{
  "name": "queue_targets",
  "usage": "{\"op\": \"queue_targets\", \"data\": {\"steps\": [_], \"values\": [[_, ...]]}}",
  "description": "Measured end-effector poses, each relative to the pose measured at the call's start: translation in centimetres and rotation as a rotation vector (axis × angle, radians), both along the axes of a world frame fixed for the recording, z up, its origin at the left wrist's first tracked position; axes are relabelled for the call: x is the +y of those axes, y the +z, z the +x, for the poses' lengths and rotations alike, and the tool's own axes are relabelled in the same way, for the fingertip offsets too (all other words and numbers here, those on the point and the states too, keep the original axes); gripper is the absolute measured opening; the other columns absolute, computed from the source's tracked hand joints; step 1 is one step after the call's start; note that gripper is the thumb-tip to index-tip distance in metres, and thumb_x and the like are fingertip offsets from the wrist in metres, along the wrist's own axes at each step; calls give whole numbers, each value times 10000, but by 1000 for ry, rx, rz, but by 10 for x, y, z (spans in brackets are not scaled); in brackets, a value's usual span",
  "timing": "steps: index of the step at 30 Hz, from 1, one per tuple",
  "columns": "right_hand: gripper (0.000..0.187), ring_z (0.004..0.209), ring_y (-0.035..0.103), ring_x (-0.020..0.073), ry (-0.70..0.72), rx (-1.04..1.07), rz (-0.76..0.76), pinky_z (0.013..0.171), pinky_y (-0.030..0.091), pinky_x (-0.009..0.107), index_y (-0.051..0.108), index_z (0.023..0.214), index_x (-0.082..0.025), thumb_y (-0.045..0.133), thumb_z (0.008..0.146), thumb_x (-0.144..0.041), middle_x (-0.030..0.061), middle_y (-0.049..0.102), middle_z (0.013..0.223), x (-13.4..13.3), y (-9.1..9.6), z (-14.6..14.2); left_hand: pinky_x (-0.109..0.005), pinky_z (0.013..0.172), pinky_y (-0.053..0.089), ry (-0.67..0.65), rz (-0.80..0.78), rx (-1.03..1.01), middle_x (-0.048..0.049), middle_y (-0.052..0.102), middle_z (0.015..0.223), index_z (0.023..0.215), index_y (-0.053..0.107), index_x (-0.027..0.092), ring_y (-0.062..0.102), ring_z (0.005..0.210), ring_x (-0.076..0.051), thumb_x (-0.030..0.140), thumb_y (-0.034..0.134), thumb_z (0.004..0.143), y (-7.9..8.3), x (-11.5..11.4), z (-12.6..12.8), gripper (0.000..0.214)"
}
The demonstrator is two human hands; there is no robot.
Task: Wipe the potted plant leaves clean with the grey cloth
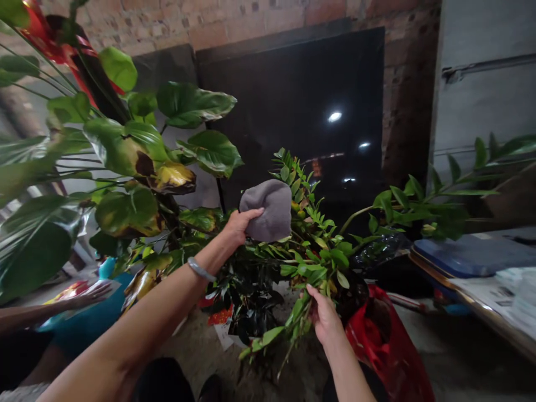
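Observation:
My left hand (pixel 239 224) is raised in front of me and grips a grey cloth (pixel 268 209), which rests against the upper leaves of a small-leaved green plant (pixel 312 245). A silver bracelet (pixel 200 270) sits on that wrist. Lower down, my right hand (pixel 323 317) is closed around a leafy stem of the same plant (pixel 299 312), holding it near its drooping lower fronds.
A big-leaved plant with yellowed, brown patches (pixel 129 167) fills the left. Another person's hand (pixel 94 291) rests on a colourful sheet at far left. A red bag (pixel 387 340) lies below the plant. A dark glossy panel (pixel 301 106) leans on the brick wall. A table with papers (pixel 494 296) stands right.

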State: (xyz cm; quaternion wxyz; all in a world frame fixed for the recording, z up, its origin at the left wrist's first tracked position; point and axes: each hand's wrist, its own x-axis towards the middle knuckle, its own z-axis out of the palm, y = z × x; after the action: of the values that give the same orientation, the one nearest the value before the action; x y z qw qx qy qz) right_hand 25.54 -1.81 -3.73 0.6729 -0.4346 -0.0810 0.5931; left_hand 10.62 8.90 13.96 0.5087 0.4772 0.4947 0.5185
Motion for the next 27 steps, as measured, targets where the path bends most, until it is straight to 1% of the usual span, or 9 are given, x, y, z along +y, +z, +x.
{"op": "queue_targets", "data": {"steps": [4,6,9,13,16,18,21,24,27], "values": [[328,468,594,186,13,-80,-6,386,399,249,587,616,-183,814,402,-287,-5,614,471,0,-6,-7,-362,566,508,-92,-287,144,-49,674,537,627,651,154,648,608,-271,196,788,423,-48,-32,11,250],[328,492,601,184,0,-114,-13,410,415,248,579,613,-188,812,393,-257,-11,623,485,-1,-8,-8,-328,532,485,-147,-324,198,-49,674,530,593,664,157,636,585,-258,174,779,407,-59,-52,10,220],[336,484,592,182,7,-146,-26,399,404,246,568,616,-195,807,392,-271,-13,623,489,-4,-8,-6,-294,545,480,-246,-249,132,-31,709,627,683,700,179,644,647,-240,216,789,399,-42,-62,19,299],[333,432,557,176,36,-153,-41,362,375,250,559,614,-207,791,408,-328,-7,610,470,-5,-6,-5,-294,655,505,-348,-64,-129,-43,733,770,785,704,164,652,783,-236,229,813,384,-6,-48,59,420],[311,430,550,168,34,-128,-32,358,364,247,565,625,-220,777,427,-335,-2,622,493,-4,-5,-4,-311,702,510,-389,-84,-178,-56,740,836,829,705,163,650,814,-235,208,803,387,-15,-44,79,455],[283,421,530,152,9,-108,-20,359,347,237,531,587,-245,763,448,-328,-23,606,474,-4,-6,-2,-313,664,506,-377,-193,-34,-57,739,767,768,708,156,648,759,-238,195,789,374,-35,-49,71,404],[293,400,497,139,-9,-91,6,363,333,236,491,544,-254,762,452,-316,-49,561,426,-6,-7,1,-312,606,493,-427,-356,190,-56,724,645,669,710,156,652,693,-254,187,736,389,-54,-64,29,283],[302,452,550,169,24,-81,27,391,369,253,546,597,-228,783,429,-314,-21,593,464,-8,-6,3,-337,607,496,-508,-386,197,-45,724,634,691,719,189,658,687,-274,185,674,412,-36,-77,-13,283],[347,479,577,177,37,-57,32,415,398,260,572,635,-206,794,403,-336,-6,620,504,-6,-4,2,-333,633,495,-479,-218,126,-43,724,676,732,711,183,651,680,-260,185,685,389,-2,-78,-20,343]]}}
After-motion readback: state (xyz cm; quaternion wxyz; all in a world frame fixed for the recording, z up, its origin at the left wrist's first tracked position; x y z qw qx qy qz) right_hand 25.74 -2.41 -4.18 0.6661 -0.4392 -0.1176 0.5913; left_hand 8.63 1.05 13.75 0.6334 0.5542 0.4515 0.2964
